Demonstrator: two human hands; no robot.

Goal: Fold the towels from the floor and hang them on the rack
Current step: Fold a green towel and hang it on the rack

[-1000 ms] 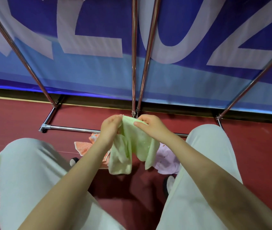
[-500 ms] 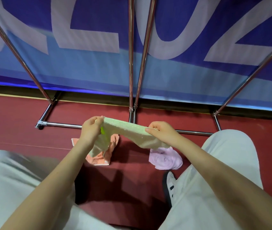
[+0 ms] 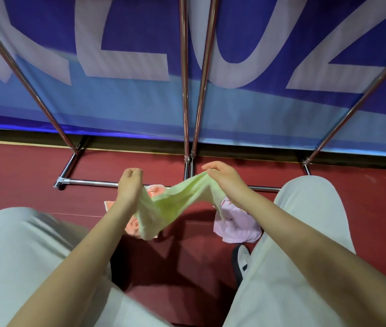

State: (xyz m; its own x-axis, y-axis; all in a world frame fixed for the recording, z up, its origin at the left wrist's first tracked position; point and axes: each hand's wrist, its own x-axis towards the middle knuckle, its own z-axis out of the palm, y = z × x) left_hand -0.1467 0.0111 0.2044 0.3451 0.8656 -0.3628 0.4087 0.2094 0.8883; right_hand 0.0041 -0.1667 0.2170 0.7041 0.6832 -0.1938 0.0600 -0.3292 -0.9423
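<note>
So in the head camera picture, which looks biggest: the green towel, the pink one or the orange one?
1. Green towel, though it is held up nearer the camera, so that may flatter it.
2. Pink towel.
3. Orange towel, but the green towel and an arm hide most of it, so its true size is unsure.

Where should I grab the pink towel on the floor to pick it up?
Probably pinch the bunched upper edge of the pink towel, reaching down from above. It lies crumpled on the red floor beside the shoe, with no flat corner showing.
</note>
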